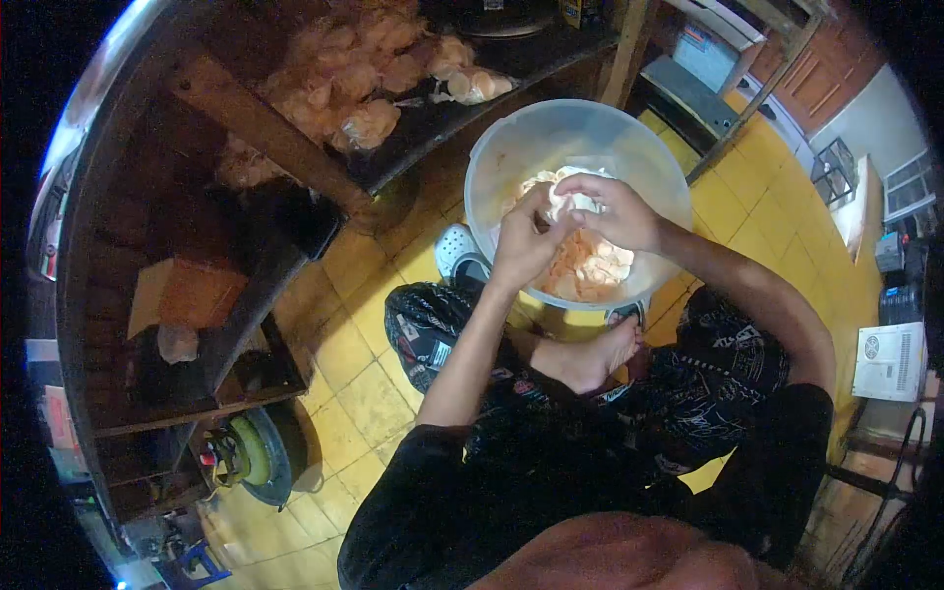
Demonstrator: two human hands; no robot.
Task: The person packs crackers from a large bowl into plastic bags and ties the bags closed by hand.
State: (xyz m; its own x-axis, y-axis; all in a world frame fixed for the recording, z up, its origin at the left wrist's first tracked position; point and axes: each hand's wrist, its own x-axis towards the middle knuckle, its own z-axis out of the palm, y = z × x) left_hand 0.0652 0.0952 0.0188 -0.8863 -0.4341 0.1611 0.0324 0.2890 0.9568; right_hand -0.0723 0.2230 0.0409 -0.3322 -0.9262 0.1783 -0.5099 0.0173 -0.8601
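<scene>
Both hands are over a round translucent tub. My left hand has its fingers bent around the near left side of a small whitish item. My right hand curls over the same item from the right, its thumb close to my left fingertips. The item looks soft and pale, but its exact kind is unclear. Inside the tub below lie several crumpled white and orange-brown pieces, partly hidden by my hands.
A dark shelf at the upper left bears many wrapped orange-brown bundles. A cardboard box and a green coiled item are at the left. A grey clog and bare foot are near the tub.
</scene>
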